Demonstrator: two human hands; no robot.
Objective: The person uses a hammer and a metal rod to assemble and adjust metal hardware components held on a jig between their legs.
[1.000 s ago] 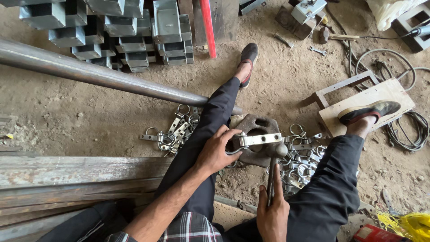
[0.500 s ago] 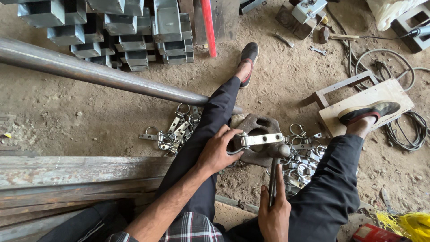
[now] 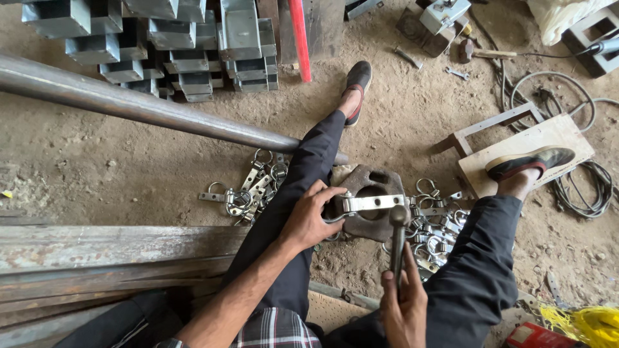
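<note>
On the dirt floor [image 3: 129,167] at centre frame, the left hand [image 3: 309,219] pins a metal clamp [image 3: 371,203] on an iron block [image 3: 374,222]; the right hand [image 3: 403,303] grips a hammer [image 3: 398,235].

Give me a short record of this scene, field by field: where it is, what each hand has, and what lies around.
Place: dirt floor, person seated with legs spread
Left hand: holds a shiny metal strap on a rusty iron block
Right hand: grips a hammer, head by the strap
Either side of block: piles of metal clamps
Far left: long steel pipe, stacked metal brackets
</note>
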